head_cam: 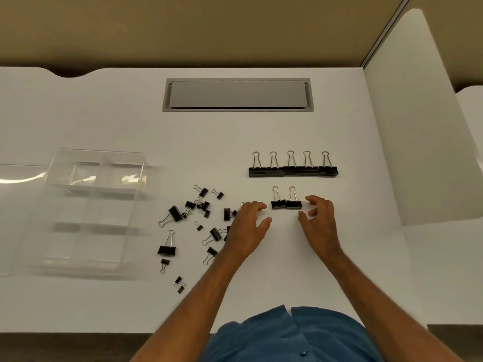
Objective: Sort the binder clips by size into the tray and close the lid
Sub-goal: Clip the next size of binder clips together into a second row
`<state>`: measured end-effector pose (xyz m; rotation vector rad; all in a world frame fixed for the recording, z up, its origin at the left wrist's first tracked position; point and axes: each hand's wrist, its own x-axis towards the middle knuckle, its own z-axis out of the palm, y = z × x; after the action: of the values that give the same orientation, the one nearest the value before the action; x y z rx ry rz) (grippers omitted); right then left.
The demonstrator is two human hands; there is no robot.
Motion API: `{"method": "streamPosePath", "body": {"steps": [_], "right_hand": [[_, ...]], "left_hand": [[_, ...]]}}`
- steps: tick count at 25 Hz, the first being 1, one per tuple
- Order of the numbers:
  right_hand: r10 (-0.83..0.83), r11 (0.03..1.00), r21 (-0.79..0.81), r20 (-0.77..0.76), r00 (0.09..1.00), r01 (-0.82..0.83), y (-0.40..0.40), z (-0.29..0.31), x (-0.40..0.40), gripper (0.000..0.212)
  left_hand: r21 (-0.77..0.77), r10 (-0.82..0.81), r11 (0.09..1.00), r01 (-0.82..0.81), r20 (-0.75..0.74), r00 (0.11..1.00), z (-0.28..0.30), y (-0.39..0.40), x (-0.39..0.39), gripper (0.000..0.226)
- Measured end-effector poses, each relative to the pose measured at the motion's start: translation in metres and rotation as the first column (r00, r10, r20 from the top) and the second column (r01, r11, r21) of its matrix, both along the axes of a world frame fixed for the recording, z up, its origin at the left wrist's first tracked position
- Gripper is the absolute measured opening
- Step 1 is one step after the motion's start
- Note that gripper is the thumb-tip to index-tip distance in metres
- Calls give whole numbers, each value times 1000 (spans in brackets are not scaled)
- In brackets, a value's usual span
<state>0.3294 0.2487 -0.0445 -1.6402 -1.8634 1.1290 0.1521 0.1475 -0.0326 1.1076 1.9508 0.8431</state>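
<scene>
A clear plastic tray [86, 265] with several compartments lies at the left, its lid [15, 176] folded open further left. Several large black binder clips [292, 170] stand in a row at the centre right. Below them two medium clips [286, 204] stand side by side. My left hand [248, 226] and my right hand [320, 220] flank this pair, fingers spread, holding nothing. A loose scatter of small and medium clips [198, 218] lies left of my left hand, partly hidden by it.
A grey cable hatch [237, 94] is set into the white desk at the back. A white divider panel [418, 126] stands along the right. The desk's front edge runs just above my blue shirt [287, 335].
</scene>
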Motion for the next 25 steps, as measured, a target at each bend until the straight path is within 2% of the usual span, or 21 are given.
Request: {"method": "streamPosePath", "body": {"steps": [4,9,11,15,21,25], "right_hand": [[-21,997,69,-28,999,23,-36,9,-14,42],[152,983,108,-29,988,-148,-75,22,-62,39],[220,968,125,-22,975,-216,-84,24,-86,39],[325,937,137,-5,946,-321,-96,22,-122,40],[400,905,56,227,888,-423,-94,10,-143,57],[426,896,4,275,862,-444,-87,6,-146,49]], "left_hand": [[41,74,996,-75,36,997,17,-43,-37,26],[44,258,966,-256,-66,964,25,-94,-107,21],[52,282,959,-277,-111,953,23,-107,-132,21],[7,247,968,-250,-186,951,17,-117,-166,22],[-149,91,979,-136,-277,956,6,-109,-181,49],[-157,26,983,-93,-384,923,-3,-104,-184,48]]}}
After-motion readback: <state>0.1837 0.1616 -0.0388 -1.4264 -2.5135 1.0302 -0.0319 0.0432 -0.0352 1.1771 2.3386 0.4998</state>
